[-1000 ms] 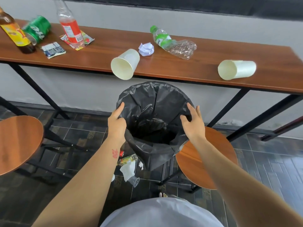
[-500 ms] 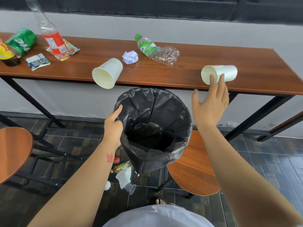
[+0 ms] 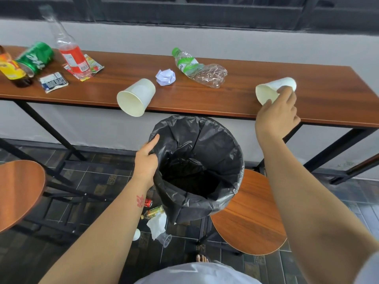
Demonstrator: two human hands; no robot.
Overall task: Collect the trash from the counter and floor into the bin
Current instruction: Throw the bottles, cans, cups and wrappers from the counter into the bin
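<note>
Head view: right hand [image 3: 275, 113] closing fingers [image 3: 286, 93] around paper cup [image 3: 266, 93] lying on counter [image 3: 235, 103]; left hand [image 3: 146, 160] gripping bin [image 3: 205, 197] liner rim.

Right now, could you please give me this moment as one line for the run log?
left hand: holding bin liner rim | right hand: closing on tipped paper cup on counter | bin: looks empty

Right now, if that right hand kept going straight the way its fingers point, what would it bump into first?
The right hand already seems to touch the paper cup lying on its side at the counter's front edge. Beyond the cup, probably only bare counter, then the wall.
</note>
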